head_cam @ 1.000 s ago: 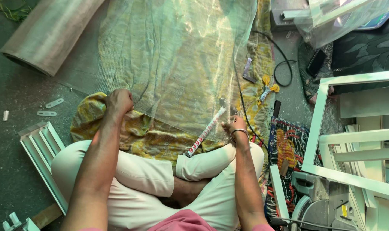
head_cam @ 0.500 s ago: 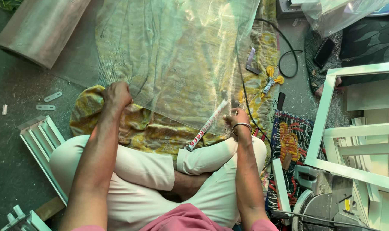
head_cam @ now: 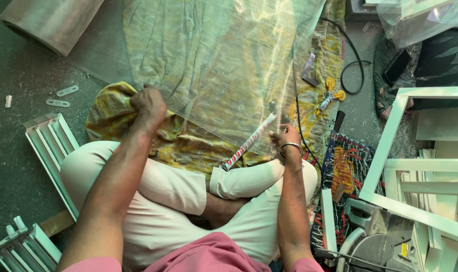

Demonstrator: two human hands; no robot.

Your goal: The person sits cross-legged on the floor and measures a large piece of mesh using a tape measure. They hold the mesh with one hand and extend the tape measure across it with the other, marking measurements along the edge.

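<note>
I sit cross-legged on the floor in white trousers. A clear plastic sheet (head_cam: pixel 229 65) lies spread over a yellow patterned cloth (head_cam: pixel 188 146) in front of my knees. My left hand (head_cam: pixel 148 102) is closed in a fist on the sheet's near left edge. My right hand (head_cam: pixel 285 140), with a metal bangle on the wrist, pinches the sheet's near right corner. A white tube with red marks (head_cam: pixel 249 142) lies slanted just left of that hand, under or at the sheet's edge.
A roll of plastic film (head_cam: pixel 47 20) lies far left. White slotted frames (head_cam: pixel 50 151) rest by my left knee, white window frames (head_cam: pixel 420 166) stand at right. A black cable (head_cam: pixel 352 65), yellow-handled scissors (head_cam: pixel 331 95) and a power saw (head_cam: pixel 375 242) lie to the right.
Both hands have stayed on the sheet's near edge. The right hand has shifted slightly along the corner. The view has tilted a little.
</note>
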